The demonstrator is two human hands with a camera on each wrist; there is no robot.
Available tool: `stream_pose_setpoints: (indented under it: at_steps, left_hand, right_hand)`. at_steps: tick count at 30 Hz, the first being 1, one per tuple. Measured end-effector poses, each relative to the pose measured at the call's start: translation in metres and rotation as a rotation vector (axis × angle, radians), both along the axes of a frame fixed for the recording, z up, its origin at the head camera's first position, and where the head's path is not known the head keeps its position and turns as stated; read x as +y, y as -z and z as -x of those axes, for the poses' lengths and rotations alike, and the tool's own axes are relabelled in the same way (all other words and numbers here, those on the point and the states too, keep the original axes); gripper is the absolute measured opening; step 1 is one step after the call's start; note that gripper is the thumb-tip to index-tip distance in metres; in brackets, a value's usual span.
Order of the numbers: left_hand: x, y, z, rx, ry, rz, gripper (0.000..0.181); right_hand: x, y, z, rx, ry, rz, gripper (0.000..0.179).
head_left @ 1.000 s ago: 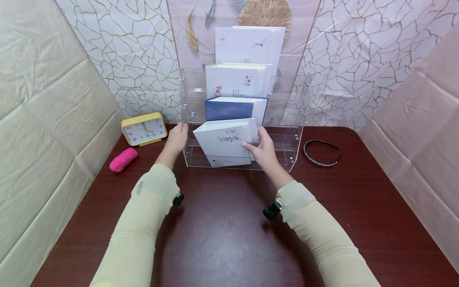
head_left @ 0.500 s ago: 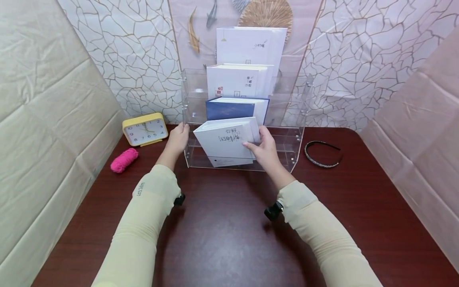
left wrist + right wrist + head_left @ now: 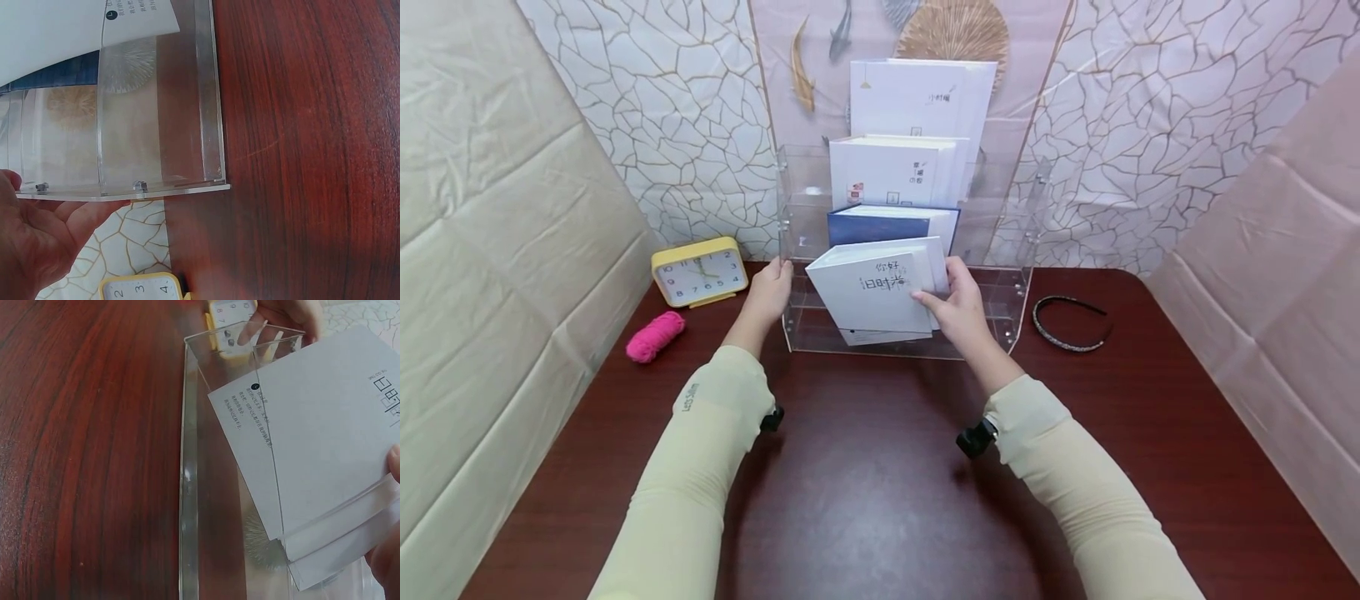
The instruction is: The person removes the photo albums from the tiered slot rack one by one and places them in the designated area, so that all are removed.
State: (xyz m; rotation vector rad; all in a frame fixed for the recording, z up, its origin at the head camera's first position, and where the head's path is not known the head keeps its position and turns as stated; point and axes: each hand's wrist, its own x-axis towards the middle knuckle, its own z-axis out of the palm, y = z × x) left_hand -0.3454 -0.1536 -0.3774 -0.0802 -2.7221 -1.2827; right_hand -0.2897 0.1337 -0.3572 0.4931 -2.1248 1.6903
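A white book (image 3: 876, 292) with dark lettering leans, tilted, in the lowest front tier of a clear acrylic rack (image 3: 992, 333). My right hand (image 3: 958, 308) grips the book at its right edge, thumb on the front cover and fingers behind. At the rack's left side panel, my left hand (image 3: 767, 293) holds the edge; in the left wrist view the thumb lies inside the panel and the fingers outside. In the right wrist view the book's lower part (image 3: 244, 419) sits behind the rack's clear front lip. Behind it stand a blue book (image 3: 880, 228) and two white books, one above the other.
A yellow clock (image 3: 700, 272) stands left of the rack, with a pink yarn skein (image 3: 655, 337) in front of it. To the right lies a dark headband (image 3: 1063, 340). Fabric walls (image 3: 1262, 242) enclose the back and sides of the dark red table (image 3: 865, 467).
The white book has risen slightly in the front tier and tilted a little more, with my right hand moving up alongside it. My left hand stays on the rack's side panel.
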Motion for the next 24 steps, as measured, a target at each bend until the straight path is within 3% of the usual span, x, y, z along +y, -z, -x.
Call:
stream_pose_setpoints:
  at_steps: [6, 24]
  left_hand:
    - [0.001, -0.001, -0.002, 0.013, 0.005, 0.003, 0.045]
    - [-0.001, 0.0, -0.002, 0.0, 0.014, -0.002, 0.048]
  right_hand:
    - [-0.001, -0.017, -0.014, 0.006, 0.019, -0.01, 0.039]
    - [0.004, -0.027, -0.014, 0.012, -0.005, 0.023, 0.037]
